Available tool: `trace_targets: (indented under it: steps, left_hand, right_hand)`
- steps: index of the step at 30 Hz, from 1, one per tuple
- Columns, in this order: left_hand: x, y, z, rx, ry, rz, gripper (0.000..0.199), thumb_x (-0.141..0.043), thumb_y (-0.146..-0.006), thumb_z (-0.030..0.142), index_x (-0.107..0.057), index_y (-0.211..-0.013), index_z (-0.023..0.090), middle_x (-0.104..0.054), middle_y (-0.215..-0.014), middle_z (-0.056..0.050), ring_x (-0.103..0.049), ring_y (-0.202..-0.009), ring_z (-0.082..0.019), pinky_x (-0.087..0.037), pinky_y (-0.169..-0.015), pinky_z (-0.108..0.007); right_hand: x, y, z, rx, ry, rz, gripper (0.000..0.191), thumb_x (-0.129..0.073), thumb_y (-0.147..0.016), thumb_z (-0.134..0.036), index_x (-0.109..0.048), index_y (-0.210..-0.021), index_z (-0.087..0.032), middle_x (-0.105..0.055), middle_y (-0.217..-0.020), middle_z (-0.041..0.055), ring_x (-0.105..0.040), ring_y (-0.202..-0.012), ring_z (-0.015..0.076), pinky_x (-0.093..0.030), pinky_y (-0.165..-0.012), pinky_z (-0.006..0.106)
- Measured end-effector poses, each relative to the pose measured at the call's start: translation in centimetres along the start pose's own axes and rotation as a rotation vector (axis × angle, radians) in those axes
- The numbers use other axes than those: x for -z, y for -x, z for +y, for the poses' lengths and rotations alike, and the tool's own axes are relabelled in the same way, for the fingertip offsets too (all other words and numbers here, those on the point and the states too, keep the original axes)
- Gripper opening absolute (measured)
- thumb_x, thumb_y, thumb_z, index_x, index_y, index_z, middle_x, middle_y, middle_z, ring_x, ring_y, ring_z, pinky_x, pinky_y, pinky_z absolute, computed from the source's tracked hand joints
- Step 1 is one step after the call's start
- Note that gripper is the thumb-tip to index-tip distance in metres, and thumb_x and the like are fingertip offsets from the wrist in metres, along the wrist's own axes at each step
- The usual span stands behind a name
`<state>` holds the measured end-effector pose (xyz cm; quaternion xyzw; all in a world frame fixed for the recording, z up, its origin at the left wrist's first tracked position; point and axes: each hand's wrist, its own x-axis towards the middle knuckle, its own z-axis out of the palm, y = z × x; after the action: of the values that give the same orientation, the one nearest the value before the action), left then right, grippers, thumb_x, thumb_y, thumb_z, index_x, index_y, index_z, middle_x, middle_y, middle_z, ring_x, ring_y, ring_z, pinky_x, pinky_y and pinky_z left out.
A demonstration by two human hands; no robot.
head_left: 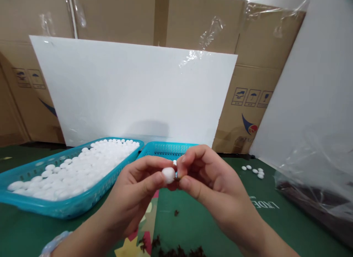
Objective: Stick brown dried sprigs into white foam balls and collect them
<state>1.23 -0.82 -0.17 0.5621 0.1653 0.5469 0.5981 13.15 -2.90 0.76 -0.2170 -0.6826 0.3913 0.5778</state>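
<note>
One white ball (168, 175) pinched in left hand (135, 187), right hand (216, 185) gripping bluish bit (177, 175) just beside it

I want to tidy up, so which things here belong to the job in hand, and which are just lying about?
Probably the job:
white ball in the left hand
white pieces in the blue basket
brown bits

Probably just around:
white board
cardboard boxes
clear tape

Fairly bright, soft light seems to come from above. A faint shadow lies low on the white board (143, 87); clear tape (191, 58) and the plastic bag (309, 165) catch glare. Massed white balls (91, 168) wash out, dark bits (180, 252) blur, and the edges look stretched
</note>
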Motion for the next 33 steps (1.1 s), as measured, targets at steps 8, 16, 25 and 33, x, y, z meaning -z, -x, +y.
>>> trace_targets:
  steps: [8,16,25,33]
  left_hand:
    - [-0.1,0.1,-0.1,-0.002,-0.010,0.012,0.007,-0.061,-0.054,0.016,-0.060,-0.059,0.021,-0.060,-0.055,0.005,-0.052,-0.053,-0.007,-0.042,-0.050,-0.012]
    - [0.0,0.2,-0.5,-0.113,-0.039,0.010,0.009,-0.060,-0.055,0.013,-0.060,-0.059,0.021,-0.056,-0.056,0.007,-0.050,-0.054,-0.004,-0.043,-0.052,-0.007]
    - [0.3,0.3,-0.9,-0.172,-0.141,0.051,0.017,-0.059,-0.051,0.005,-0.061,-0.053,0.022,-0.052,-0.050,0.006,-0.048,-0.050,-0.003,-0.040,-0.048,-0.007]
    - [0.4,0.1,-1.0,-0.092,-0.133,0.015,0.018,-0.058,-0.050,0.003,-0.061,-0.050,0.022,-0.054,-0.048,0.006,-0.050,-0.049,-0.005,-0.043,-0.047,-0.012]
  right_hand:
    - [-0.1,0.0,-0.1,0.014,0.003,0.014,0.011,-0.045,-0.059,-0.011,-0.038,-0.063,-0.019,-0.043,-0.056,-0.0022,-0.044,-0.054,0.0097,-0.040,-0.049,0.021]
    - [0.1,0.0,0.1,0.009,-0.013,0.044,0.012,-0.045,-0.057,-0.008,-0.038,-0.061,-0.018,-0.042,-0.055,-0.0040,-0.042,-0.050,0.0063,-0.037,-0.047,0.017]
    - [0.6,0.1,0.3,0.139,0.253,0.035,0.017,-0.043,-0.060,-0.002,-0.037,-0.062,-0.018,-0.044,-0.054,-0.0049,-0.046,-0.051,0.0047,-0.038,-0.046,0.013]
    - [1.8,0.0,0.7,0.394,0.561,-0.104,0.024,-0.043,-0.062,0.003,-0.038,-0.066,-0.019,-0.048,-0.060,-0.0055,-0.049,-0.053,0.0037,-0.040,-0.045,0.009]
